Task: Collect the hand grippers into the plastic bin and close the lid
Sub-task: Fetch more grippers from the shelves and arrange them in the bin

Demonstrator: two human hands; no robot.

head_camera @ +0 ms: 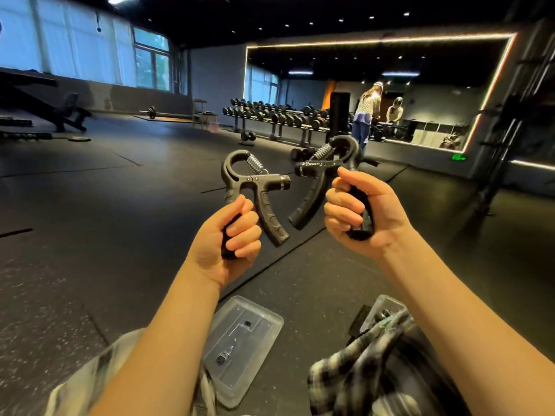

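Left hand (231, 235) clenches 1 hand gripper (255, 181) by a handle, right hand (357, 211) a 2nd gripper (324, 166). Below both grips, the lid (240, 340) lies off, seemingly so the plastic bin (386, 304) can receive them.

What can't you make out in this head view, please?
Head view:
Clear plastic bin: mostly hidden by plaid cloth and right forearm; contents unclear.
Left black spring hand gripper: one handle mostly covered by left hand.
Right black spring hand gripper: one handle mostly covered by right hand.

Around me it's dim; cool daylight enters the windows (150, 64) at left, an LED strip (381, 40) glares, and the edges bend, blurred.
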